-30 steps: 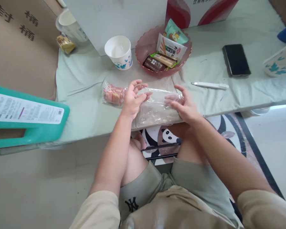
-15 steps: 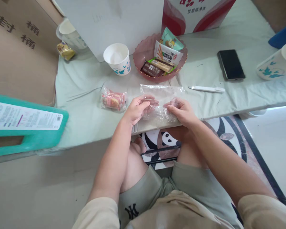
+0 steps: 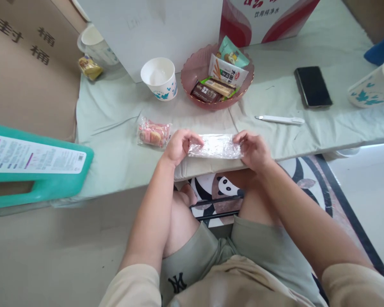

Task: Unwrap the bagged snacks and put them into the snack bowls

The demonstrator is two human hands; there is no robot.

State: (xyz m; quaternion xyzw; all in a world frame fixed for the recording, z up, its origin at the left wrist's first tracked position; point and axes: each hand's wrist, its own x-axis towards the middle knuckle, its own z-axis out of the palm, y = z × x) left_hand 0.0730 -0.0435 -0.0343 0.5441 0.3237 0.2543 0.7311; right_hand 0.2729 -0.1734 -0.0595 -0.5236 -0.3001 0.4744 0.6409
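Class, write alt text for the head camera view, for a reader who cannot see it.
A seated person's left hand and right hand pinch the two ends of a folded clear plastic bag at the near edge of a cloth-covered table. A wrapped pink snack lies just left; behind are a paper cup, a pink bowl of packets, a white pen and a phone.

This looks like a room in my home, set up for snacking, not for work. I sit at a low table (image 3: 121,140) covered with a pale green cloth, and under my knees lies a rug with a cartoon panda (image 3: 225,187) on it. At the far side stands a pink bowl (image 3: 195,70) of packaged snacks, with a paper cup (image 3: 160,79) to its left and my phone (image 3: 312,86) to its right. Cardboard boxes (image 3: 28,64) with printed characters stand at the far left, one of drinking water (image 3: 265,17) straight ahead.
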